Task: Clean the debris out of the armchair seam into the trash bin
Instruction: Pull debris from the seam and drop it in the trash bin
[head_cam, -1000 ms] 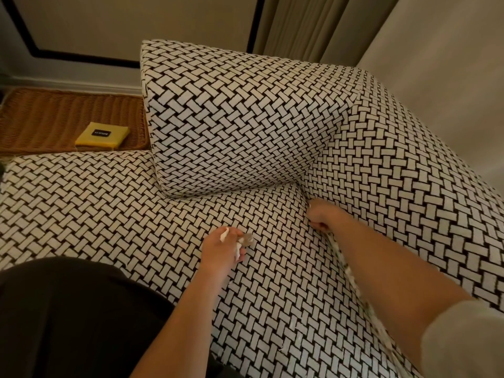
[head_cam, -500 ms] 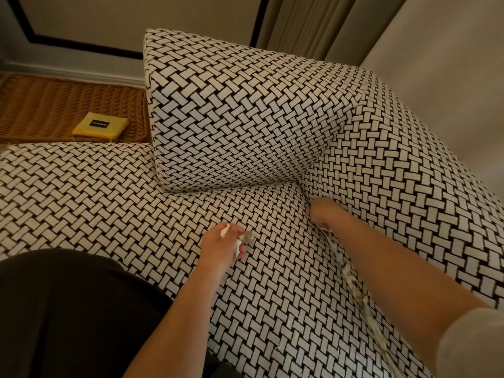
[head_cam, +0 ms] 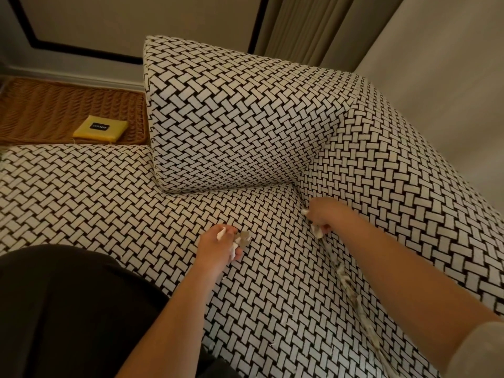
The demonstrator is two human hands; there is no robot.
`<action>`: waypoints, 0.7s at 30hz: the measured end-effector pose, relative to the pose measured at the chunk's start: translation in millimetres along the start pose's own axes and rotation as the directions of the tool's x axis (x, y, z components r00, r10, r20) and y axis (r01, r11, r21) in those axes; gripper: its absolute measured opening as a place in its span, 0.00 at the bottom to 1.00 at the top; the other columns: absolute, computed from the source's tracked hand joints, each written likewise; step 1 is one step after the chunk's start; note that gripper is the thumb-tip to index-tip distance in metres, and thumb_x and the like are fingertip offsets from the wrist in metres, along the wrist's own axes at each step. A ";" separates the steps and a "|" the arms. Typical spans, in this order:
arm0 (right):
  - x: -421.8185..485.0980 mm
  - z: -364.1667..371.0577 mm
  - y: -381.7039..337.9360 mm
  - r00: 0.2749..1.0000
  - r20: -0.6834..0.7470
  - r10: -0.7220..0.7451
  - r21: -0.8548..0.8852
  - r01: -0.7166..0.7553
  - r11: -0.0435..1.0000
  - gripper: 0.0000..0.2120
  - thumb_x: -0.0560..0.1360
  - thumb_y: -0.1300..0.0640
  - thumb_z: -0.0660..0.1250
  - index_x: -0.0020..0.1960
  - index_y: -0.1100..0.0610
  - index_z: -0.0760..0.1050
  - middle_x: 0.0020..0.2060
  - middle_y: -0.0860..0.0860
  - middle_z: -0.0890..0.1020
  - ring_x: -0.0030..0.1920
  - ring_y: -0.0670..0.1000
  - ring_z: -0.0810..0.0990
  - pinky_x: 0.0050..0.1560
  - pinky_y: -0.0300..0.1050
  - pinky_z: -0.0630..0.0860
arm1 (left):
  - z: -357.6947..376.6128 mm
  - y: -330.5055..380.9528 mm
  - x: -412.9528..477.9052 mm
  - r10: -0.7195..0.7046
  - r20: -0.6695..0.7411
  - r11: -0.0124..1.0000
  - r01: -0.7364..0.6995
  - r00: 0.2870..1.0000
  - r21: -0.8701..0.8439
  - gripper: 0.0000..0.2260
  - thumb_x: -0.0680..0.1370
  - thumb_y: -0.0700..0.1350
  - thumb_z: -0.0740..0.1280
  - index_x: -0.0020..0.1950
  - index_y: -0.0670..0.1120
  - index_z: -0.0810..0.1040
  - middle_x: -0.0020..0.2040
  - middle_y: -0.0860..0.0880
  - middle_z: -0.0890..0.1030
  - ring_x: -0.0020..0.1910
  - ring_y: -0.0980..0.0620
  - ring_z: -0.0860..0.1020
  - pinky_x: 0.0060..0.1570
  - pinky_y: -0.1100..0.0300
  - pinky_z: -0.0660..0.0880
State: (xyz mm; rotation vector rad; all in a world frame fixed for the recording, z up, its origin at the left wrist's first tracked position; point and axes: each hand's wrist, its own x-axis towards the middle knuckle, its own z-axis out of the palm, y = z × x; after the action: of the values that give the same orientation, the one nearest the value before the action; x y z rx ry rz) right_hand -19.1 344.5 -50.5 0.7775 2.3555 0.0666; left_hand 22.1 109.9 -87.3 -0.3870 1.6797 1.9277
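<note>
The right hand [head_cam: 324,214], buried in the armchair seam [head_cam: 349,287] a second ago, has lifted out, its grip closed on white paper scraps [head_cam: 316,230]. The left hand [head_cam: 221,244] stays clenched on earlier scraps; more debris lines the seam below the right grip, and no bin shows.

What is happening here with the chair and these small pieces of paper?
A person is picking litter out of a patterned armchair. The right hand is at the seam between the seat and the side, closed on white paper scraps. The left hand rests on the seat, holding more collected scraps. More debris lines the seam toward the front, and a few bits lie on the seat. No trash bin is in view.
</note>
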 end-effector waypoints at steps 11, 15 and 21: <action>-1.6 31.1 10.6 0.998 0.032 -0.056 0.125 0.051 0.991 0.16 0.80 0.61 0.53 0.67 0.63 0.64 0.49 0.57 0.76 0.36 0.49 0.74 0.28 0.38 0.69 | -0.9 -1.5 -2.7 -0.008 -0.011 1.000 0.008 1.000 0.013 0.07 0.80 0.40 0.58 0.51 0.42 0.75 0.43 0.46 0.78 0.32 0.53 0.75 0.32 0.62 0.77; -3.2 50.2 16.9 0.979 -0.183 -0.093 0.114 0.115 0.987 0.12 0.80 0.59 0.55 0.61 0.62 0.68 0.52 0.57 0.78 0.42 0.52 0.73 0.31 0.41 0.67 | -0.8 -3.0 -10.2 -0.005 -0.021 0.999 0.006 1.000 0.041 0.08 0.80 0.40 0.57 0.49 0.42 0.75 0.42 0.45 0.79 0.31 0.53 0.75 0.32 0.61 0.76; -29.7 69.3 4.9 0.874 -0.428 -0.230 -0.078 0.217 0.973 0.15 0.81 0.51 0.53 0.55 0.60 0.73 0.40 0.52 0.79 0.38 0.52 0.78 0.35 0.43 0.75 | -8.0 2.5 -31.0 0.063 -0.107 0.998 -0.059 0.992 0.038 0.08 0.80 0.40 0.59 0.44 0.43 0.76 0.40 0.45 0.79 0.29 0.54 0.73 0.30 0.61 0.72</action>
State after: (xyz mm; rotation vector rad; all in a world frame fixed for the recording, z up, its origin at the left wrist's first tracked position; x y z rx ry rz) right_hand 43.1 322.1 -87.1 0.5056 2.8488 0.1915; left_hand 44.7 95.3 -69.6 -0.4381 1.8112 1.9498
